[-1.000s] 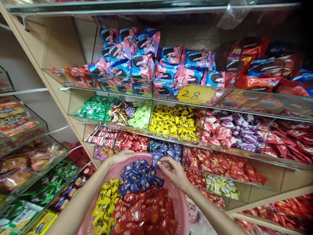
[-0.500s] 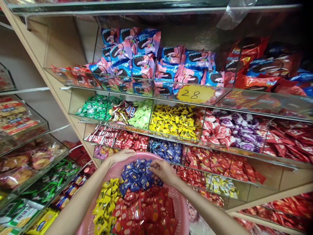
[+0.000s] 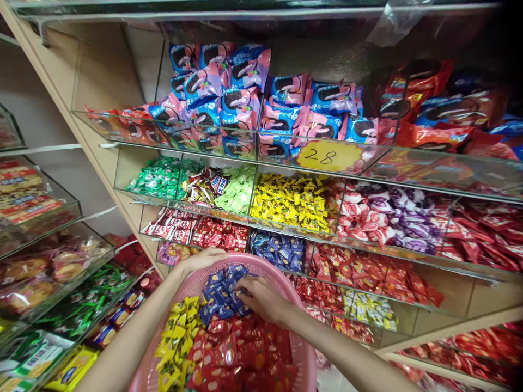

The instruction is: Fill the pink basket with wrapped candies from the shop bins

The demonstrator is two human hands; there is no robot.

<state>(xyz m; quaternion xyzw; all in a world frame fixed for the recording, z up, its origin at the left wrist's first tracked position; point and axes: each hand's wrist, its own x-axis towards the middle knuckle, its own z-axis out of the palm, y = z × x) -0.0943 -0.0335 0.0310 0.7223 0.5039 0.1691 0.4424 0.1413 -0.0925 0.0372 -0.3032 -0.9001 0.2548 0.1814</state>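
Note:
A pink plastic basket (image 3: 295, 283) with a perforated wall is in front of me at the lower middle. My left hand (image 3: 203, 260) is closed over its far left rim. Inside, blue-wrapped candies (image 3: 220, 296) lie at the back, yellow-wrapped candies (image 3: 175, 343) along the left, and red packets (image 3: 241, 348) across the front and right. My right hand (image 3: 261, 296) reaches in from the right, its bent fingers together and touching the blue pile. Whatever is between those fingertips is hidden.
Behind the basket rise shelves with clear dividers. They hold yellow candies (image 3: 290, 201), blue candies (image 3: 278, 249), purple-and-white candies (image 3: 412, 218) and pink-and-blue cookie packs (image 3: 204, 81). A yellow price tag (image 3: 329, 156) reads 28. Another shelf (image 3: 41, 256) with packaged snacks stands at the left.
My right hand has moved a little left and down over the blue-wrapped candies, fingers still bent. My left hand stays on the rim, and the basket has hardly moved.

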